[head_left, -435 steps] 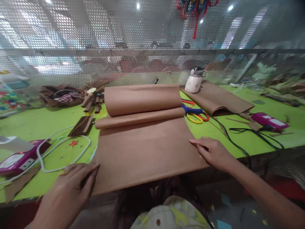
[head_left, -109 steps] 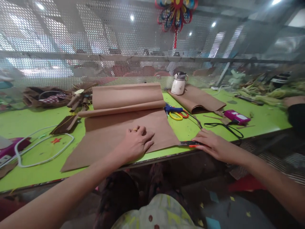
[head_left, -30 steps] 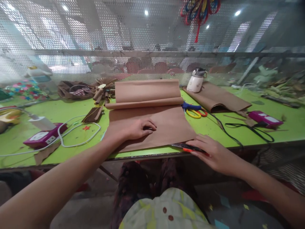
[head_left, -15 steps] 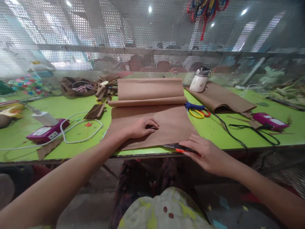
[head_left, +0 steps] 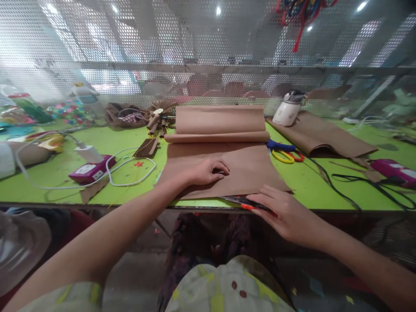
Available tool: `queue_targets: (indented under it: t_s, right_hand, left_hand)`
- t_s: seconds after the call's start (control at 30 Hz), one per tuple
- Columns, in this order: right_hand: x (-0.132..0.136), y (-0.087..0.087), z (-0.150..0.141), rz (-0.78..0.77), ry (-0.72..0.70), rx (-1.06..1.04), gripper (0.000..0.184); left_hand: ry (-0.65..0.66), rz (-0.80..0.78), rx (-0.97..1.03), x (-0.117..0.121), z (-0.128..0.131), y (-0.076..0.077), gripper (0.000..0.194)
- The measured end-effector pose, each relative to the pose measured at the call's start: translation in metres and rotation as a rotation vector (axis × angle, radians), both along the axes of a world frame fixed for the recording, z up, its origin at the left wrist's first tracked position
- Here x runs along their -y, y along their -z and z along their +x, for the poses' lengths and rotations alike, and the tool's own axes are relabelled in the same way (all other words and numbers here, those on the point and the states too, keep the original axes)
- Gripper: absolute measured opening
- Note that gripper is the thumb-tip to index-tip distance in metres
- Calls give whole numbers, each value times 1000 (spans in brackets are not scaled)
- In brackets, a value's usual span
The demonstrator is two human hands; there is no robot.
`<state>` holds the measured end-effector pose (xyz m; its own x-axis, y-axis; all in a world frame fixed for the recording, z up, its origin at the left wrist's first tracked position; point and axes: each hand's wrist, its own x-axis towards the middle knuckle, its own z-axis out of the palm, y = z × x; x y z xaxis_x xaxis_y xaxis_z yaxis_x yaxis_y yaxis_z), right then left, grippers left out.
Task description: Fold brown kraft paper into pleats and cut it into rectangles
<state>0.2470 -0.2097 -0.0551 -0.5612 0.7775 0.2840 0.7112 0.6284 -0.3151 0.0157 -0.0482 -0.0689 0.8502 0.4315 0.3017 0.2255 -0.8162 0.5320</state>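
A wide sheet of brown kraft paper lies at the front of the green table, its far part folded into a roll. My left hand rests on the sheet, loosely closed with the fingers curled, and nothing shows in it. At the table's front edge my right hand is closed around scissors with dark blades and orange on the handle. The blades point left along the paper's near edge. Part of the handle is hidden by my fingers. Blue-handled scissors and yellow-handled scissors lie right of the sheet.
A white flask stands on another folded brown paper at the right. Purple power strips with cables sit on both sides. Paper rolls and a brown basket are behind left. Another person's arm reaches in from the left.
The view has turned slightly left, so the scene sits farther right and another person's arm shows. Both hands stay at nearly the same place on the paper, the scissors still held.
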Motion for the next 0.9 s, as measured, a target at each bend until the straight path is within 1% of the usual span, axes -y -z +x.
queue_targets:
  t_s: [0.13,0.33,0.7,0.9]
  right_hand:
    - [-1,-1,-11,23,-15,24,24]
    - [-5,-2,-31,57,-41,17,24]
    - [-9,-3,-59,30,-50,19,23]
    - [-9,-3,-73,35,-33,66,22]
  left_hand:
    - [-13,-10,-12,3,0,-1,18]
    - [-6,-32,7,1,1,1,18]
    - [-38,-48,0,1,2,6,17]
    - [-35,-56,-16,-1,1,7,18]
